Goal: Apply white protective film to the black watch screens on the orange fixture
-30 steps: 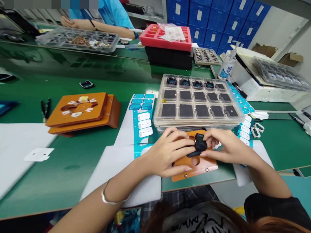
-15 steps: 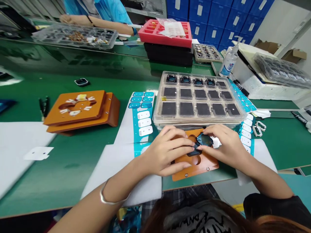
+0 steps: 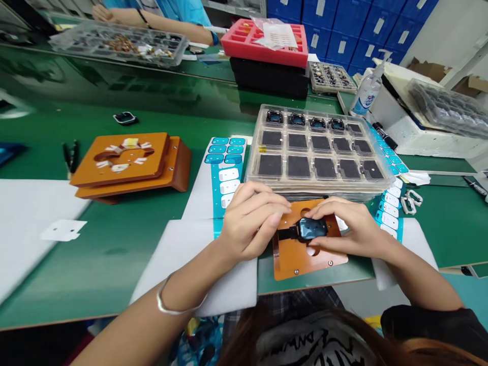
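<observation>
While a dark glossy piece [image 3: 313, 229] sat over the middle of the orange plate [image 3: 292, 260] before you, your right hand [image 3: 353, 229] pinched it, thumb at its near edge, fingertips at its far edge, parted by its width. A black strap [image 3: 285, 234] reached out from its left end. Just beside that, your left hand [image 3: 246, 218] had bent fingers, tips close together; whether they held anything could not be told. Beyond the plate stood a clear compartment tray [image 3: 297, 183]; well to the left, an orange fixture [image 3: 86, 173].
</observation>
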Tool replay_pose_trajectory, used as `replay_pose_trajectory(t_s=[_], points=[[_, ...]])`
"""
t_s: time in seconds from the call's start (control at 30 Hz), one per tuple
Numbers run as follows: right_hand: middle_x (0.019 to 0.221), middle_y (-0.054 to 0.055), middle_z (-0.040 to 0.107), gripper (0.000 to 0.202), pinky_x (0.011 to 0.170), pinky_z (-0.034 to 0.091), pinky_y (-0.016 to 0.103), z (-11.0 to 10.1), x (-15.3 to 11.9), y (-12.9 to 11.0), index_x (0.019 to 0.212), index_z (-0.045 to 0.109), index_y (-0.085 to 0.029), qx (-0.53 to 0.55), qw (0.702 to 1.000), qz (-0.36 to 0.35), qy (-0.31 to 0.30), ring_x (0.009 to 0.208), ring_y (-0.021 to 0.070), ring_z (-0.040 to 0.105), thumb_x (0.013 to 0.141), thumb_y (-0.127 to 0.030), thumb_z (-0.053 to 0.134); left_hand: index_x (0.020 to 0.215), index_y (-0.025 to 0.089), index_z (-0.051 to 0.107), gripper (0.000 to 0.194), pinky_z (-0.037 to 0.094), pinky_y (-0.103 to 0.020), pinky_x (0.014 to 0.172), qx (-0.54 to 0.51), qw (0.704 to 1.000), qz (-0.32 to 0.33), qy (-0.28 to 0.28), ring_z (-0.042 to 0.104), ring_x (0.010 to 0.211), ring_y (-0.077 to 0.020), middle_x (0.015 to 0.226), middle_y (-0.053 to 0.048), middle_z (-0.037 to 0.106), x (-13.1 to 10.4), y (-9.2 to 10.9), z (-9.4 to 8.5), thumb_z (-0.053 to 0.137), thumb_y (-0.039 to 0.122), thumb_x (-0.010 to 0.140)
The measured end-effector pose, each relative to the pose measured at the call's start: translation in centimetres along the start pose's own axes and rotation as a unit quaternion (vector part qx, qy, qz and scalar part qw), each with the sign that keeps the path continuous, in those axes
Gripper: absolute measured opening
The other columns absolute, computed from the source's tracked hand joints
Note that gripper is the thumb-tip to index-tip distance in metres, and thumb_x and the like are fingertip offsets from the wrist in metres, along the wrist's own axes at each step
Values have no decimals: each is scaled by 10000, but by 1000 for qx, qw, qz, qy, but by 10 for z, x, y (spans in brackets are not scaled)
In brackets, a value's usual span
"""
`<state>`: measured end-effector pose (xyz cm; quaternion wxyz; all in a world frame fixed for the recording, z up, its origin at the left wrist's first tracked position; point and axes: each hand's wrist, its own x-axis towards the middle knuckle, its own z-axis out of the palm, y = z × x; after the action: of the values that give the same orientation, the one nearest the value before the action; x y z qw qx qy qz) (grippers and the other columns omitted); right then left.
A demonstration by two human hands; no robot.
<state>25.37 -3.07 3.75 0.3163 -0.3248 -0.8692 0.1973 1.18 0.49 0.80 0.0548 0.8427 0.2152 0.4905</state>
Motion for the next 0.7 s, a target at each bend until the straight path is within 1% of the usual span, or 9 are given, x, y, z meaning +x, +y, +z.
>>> replay_pose_trajectory(t_s=[0.17,0.3,0.4,0.5,0.6,0.63,0.7], points=[[1003,68,743,316,798,569,357,2,1,2,1068,585,-204,16,1000,12,-10,935,210,676,835,-311,769,935,210,641,233,489,-414,735,2,1000,2,3,590,834,-213,905,-60,757,1,1,1,411,197,974],[1006,56,735,333,769,553,348,3,2,0,1074,585,-220,14,1000,17,-2,935,213,636,817,-301,783,935,202,642,217,483,-414,742,4,1000,2,-2,585,845,-217,907,-65,756,0,0,2,428,186,968],[1016,49,729,356,741,545,336,4,2,0,1074,583,-237,17,1000,21,4,923,212,616,793,-274,800,924,211,653,203,483,-405,748,6,1000,2,-16,585,852,-218,900,-55,758,1,1,1,454,195,959],[1007,48,726,391,748,542,337,5,2,1,1087,576,-241,20,1000,23,2,919,210,612,782,-287,816,914,224,656,155,471,-394,737,4,999,15,-37,580,837,-216,860,-38,758,3,2,0,504,222,940],[982,44,726,380,765,536,347,5,2,1,1069,574,-241,20,999,24,5,923,215,613,781,-301,815,926,224,650,89,451,-394,738,-2,998,30,-53,573,841,-221,847,-34,758,4,2,0,585,281,908],[977,43,725,366,766,533,348,5,3,1,1061,574,-243,20,999,27,5,923,217,612,787,-307,808,937,224,652,113,445,-397,747,-3,998,29,-61,573,851,-225,855,-36,759,4,2,1,615,321,894],[978,43,721,342,764,528,348,5,3,1,1059,573,-245,20,999,33,-1,925,219,610,803,-318,788,958,226,661,220,435,-407,770,2,997,19,-78,578,874,-236,875,-43,760,3,2,2,668,421,857]])
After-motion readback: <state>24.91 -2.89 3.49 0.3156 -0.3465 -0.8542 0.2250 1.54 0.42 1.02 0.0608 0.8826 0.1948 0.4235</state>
